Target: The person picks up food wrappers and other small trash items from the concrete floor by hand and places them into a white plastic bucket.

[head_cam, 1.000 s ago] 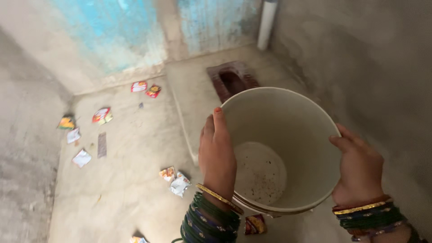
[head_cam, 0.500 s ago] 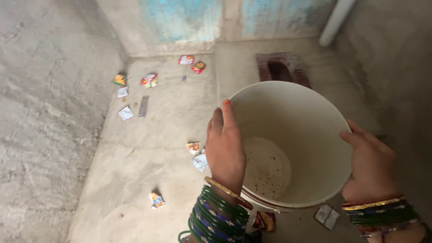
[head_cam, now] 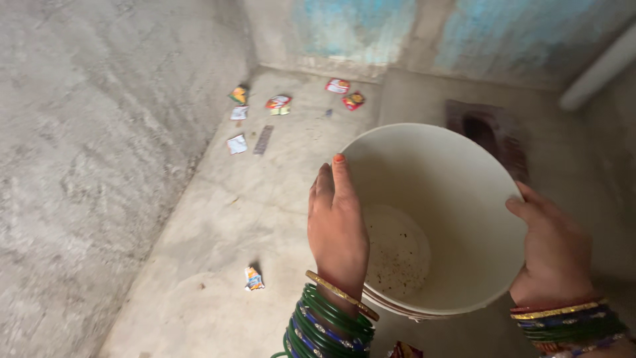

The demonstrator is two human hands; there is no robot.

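Both hands hold a large off-white bucket (head_cam: 430, 219) above the concrete floor (head_cam: 218, 225), tipped slightly so its mouth faces the camera and its speckled bottom shows. The left hand (head_cam: 336, 222) clamps the near-left rim, fingers closed together and laid over the edge with the thumb presumably hidden on the outside wall; the right hand (head_cam: 555, 255) presses against the right rim, fingers curled round the outer wall and the thumb hooked over the edge. Stacks of green and gold bangles (head_cam: 324, 325) sit on both wrists. Small torn sachets lie scattered on the floor: one wrapper (head_cam: 252, 278) just left of the bucket, and a cluster of wrappers (head_cam: 278, 104) well apart near the far corner by the blue-stained wall (head_cam: 351, 26). A dark squat-toilet pan (head_cam: 490, 132) lies beyond the bucket's far rim, partly hidden by it. To carry the bucket well, I judge that the grips should stay opposite each other across the rim so the weight stays balanced, with the mouth kept level; the bucket looks empty, though the dim view makes a thin film of water hard to rule out.
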